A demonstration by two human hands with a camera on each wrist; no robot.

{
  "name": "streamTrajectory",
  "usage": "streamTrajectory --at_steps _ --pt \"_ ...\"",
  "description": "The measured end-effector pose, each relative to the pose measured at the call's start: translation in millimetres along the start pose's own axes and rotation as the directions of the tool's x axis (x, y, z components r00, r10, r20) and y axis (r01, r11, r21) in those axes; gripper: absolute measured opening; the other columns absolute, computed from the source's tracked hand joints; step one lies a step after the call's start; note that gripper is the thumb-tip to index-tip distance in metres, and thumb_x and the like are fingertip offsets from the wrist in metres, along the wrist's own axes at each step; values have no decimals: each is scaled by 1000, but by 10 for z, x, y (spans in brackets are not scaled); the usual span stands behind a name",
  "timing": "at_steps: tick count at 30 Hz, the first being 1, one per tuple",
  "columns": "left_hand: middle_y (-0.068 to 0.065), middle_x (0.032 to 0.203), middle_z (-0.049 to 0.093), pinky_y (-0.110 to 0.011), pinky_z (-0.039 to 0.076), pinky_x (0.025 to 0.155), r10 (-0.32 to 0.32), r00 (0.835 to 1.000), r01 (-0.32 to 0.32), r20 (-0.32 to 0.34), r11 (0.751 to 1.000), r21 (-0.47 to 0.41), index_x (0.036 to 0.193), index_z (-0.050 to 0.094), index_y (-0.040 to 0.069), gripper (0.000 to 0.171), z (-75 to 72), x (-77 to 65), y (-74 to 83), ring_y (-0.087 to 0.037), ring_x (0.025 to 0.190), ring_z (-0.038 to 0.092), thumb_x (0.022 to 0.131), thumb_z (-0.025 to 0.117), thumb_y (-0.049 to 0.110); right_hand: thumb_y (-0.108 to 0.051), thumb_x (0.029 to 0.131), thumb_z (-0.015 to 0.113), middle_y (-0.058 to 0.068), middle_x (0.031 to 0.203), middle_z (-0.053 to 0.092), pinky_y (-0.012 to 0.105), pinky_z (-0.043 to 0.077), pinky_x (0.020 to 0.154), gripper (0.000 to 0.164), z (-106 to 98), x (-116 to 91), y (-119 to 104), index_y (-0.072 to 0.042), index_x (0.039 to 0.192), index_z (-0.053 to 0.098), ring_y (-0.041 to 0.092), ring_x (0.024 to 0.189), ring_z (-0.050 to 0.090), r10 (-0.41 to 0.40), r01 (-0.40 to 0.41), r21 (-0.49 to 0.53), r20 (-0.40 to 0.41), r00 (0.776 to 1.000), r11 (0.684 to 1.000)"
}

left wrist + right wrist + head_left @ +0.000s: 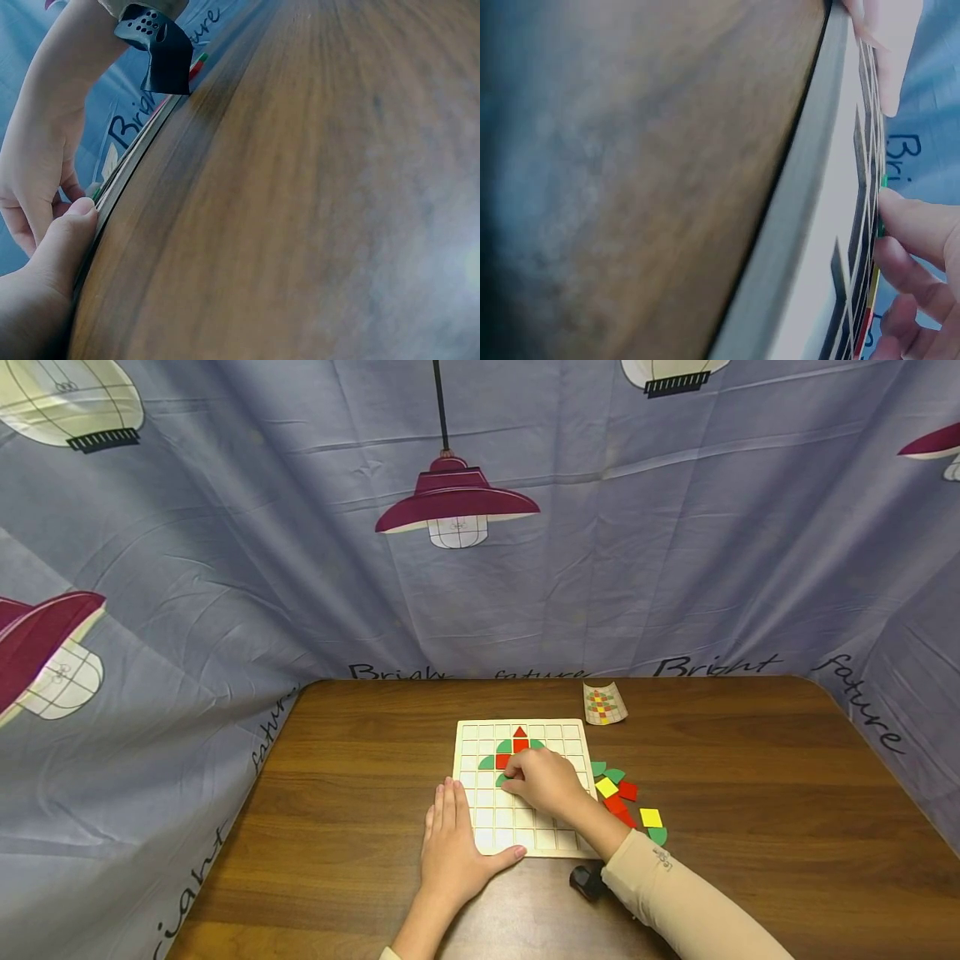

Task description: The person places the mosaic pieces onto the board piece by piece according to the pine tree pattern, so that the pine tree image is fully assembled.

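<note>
A white gridded board lies on the table, bearing red and green pieces arranged like a tree. My left hand rests along its left edge with straight fingers, the thumb stretched along the near edge. Over the middle of the grid, my right hand has curled fingers, with thumb and forefinger at a green quarter-circle piece. The right wrist view shows green between and beside these fingertips, close against the board. A red triangle tops the pattern; the right hand hides part of it.
Loose red, yellow and green pieces lie right of the board, near the right forearm. A small pattern card stands behind them. The wooden table ends at a hanging printed cloth. A black wrist device sits under the right sleeve.
</note>
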State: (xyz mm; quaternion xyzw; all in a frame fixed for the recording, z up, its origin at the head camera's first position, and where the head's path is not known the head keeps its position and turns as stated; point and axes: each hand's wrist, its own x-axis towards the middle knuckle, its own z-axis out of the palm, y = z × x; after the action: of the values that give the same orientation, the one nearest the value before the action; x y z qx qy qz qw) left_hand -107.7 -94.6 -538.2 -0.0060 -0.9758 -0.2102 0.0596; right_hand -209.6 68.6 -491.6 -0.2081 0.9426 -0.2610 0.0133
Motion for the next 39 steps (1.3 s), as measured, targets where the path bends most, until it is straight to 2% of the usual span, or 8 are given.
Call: streamTrajectory --at_steps 7,10,16,19,25,32,39 --pt "-21 164 19 -50 22 123 1 1000 -1 -11 1000 8 156 20 -3 137 21 -1 1 -35 153 18 64 59 90 -24 82 81 -14 65 60 25 43 55 23 -10 -30 -3 -23 64 67 4 59 50 10 -10 -1 6 1000 1000" --pt "-22 164 21 -50 23 122 6 1000 -6 -22 1000 8 156 21 -3 136 26 -3 -1 -36 153 20 64 60 90 -23 83 81 -14 64 58 25 42 54 26 -25 -51 -3 -22 62 66 5 58 49 6 -6 14 17 1000 1000" --pt "-22 163 21 -51 22 123 1 1000 -1 -9 1000 1 156 21 -4 136 16 2 -2 -36 153 19 64 60 90 -24 81 82 -13 75 67 26 48 61 7 -64 -99 26 -20 82 76 3 65 55 24 -24 43 11 1000 999" --pt "-22 164 20 -51 22 123 -6 1000 6 4 1000 0 156 20 -3 137 12 6 -4 -36 153 18 64 59 90 -25 80 83 -12 77 67 27 48 62 14 -109 -130 58 -18 92 77 4 67 55 28 -28 44 4 1000 999" --pt "-23 163 21 -51 22 123 -4 1000 4 -12 1000 -4 155 21 -4 137 19 6 -1 -36 153 20 63 61 89 -24 81 82 -11 77 62 26 44 60 21 -269 -228 170 -16 99 76 6 66 52 35 -35 48 6 999 998" --pt "-22 164 20 -50 21 123 -8 1000 8 3 1000 -10 156 20 -3 137 11 -1 8 -36 153 19 63 61 89 -24 83 80 -8 82 64 25 36 51 29 -484 -402 454 -14 109 75 9 57 44 77 -77 19 -3 997 997" --pt "-22 164 20 -50 21 123 -7 1000 7 -3 1000 -6 156 21 -3 137 8 -2 7 -36 153 19 63 61 89 -27 85 78 -1 95 64 27 42 60 36 -689 -624 840 -13 117 71 13 75 53 129 -129 -32 -12 992 991"
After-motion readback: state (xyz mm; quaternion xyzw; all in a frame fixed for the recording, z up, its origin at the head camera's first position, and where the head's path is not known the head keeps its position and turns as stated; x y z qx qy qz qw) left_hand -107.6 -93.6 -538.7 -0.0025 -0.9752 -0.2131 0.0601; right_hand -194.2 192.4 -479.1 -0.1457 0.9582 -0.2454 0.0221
